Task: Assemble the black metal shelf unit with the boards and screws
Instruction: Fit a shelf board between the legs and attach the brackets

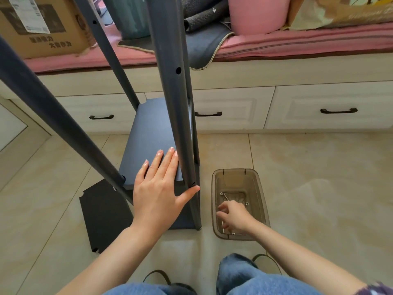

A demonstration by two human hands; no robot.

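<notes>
The black shelf frame stands on the tiled floor with tall dark posts [170,81] rising toward me. A dark board [153,133] sits between the posts as a shelf. My left hand [158,188] lies flat on this board's near end, its thumb against the front right post. A second dark board [102,211] lies on the floor below. My right hand [231,217] reaches into a small clear plastic bin [263,201] with its fingers curled down among loose screws [247,203] and a metal key. Whether it holds one I cannot see.
A white drawer unit [319,109] with dark handles runs along the back, topped by a pink cushion [297,41], a cardboard box [40,26] and folded cloths. My knees in blue jeans [255,279] are at the bottom edge.
</notes>
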